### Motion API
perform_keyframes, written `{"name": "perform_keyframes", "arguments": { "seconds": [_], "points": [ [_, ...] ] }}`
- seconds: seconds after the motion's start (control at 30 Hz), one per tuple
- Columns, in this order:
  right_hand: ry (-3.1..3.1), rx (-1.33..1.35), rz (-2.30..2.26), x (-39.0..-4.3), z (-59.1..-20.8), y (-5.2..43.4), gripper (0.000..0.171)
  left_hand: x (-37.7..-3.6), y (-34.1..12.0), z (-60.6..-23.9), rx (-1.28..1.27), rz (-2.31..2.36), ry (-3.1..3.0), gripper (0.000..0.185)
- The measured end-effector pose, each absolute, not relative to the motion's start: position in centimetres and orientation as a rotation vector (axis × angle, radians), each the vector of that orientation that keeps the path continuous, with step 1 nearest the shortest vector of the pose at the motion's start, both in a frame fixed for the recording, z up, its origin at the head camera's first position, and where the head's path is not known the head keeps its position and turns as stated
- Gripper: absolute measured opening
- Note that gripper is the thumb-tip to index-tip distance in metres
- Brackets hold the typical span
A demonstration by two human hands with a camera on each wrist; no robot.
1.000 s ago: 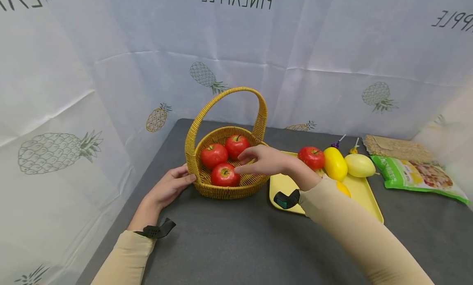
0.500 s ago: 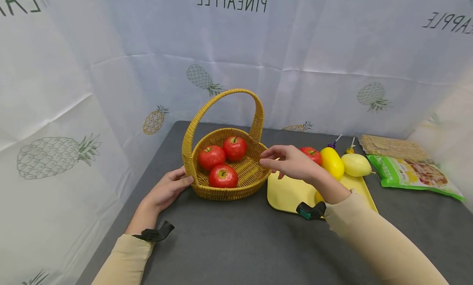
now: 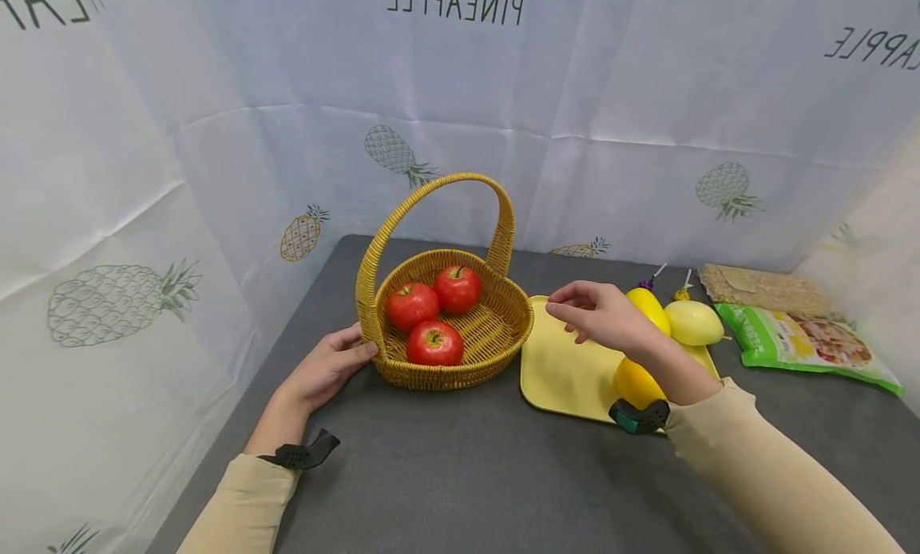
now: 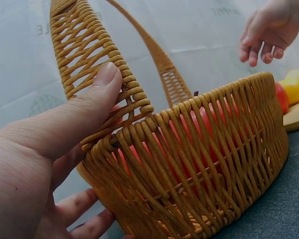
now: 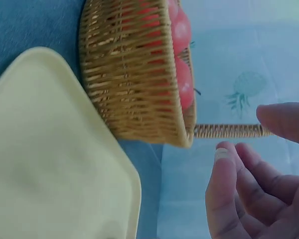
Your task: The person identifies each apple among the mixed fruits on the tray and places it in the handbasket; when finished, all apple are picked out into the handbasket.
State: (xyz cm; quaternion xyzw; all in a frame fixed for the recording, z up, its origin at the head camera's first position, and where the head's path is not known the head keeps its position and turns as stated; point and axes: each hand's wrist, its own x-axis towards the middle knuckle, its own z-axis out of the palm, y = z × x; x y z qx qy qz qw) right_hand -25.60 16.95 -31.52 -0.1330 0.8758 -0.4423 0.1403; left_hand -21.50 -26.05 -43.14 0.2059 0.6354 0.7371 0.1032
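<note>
A woven yellow basket [image 3: 460, 362] with a tall handle holds three red apples [image 3: 434, 343]. My left hand [image 3: 352, 353] rests against the basket's left wall. Its thumb [image 4: 89, 102] lies straight on the base of the handle, and the fingers run along the outside. My right hand [image 3: 575, 314] hovers over the yellow tray [image 3: 561, 370], fingers relaxed and holding nothing. It hides a red apple [image 4: 280, 97] on the tray, of which only an edge shows past the basket in the left wrist view. The right wrist view shows the right hand's fingers [image 5: 224, 179] apart beside the basket [image 5: 134, 84].
On the tray lie a yellow fruit [image 3: 650, 308], a pale yellow one [image 3: 693, 322] and an orange-yellow one [image 3: 636, 382]. A green snack bag [image 3: 805, 342] and a brown packet [image 3: 765, 289] lie at the right. Pineapple-print sheets wall in the grey table [image 3: 467, 474].
My right hand has drawn back from the front apple in the basket and moved right over the tray, empty. The left hand and basket have stayed put.
</note>
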Motion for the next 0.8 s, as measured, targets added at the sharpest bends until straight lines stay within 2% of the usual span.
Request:
{"name": "perform_keyframes", "arguments": {
  "seconds": [0.8],
  "points": [
    [2.715, -0.179, -1.016, -27.3, -32.2, 21.1, 0.054, -21.6, -26.1, -43.1, 0.643, 2.176, 1.855, 0.034]
  ]
}}
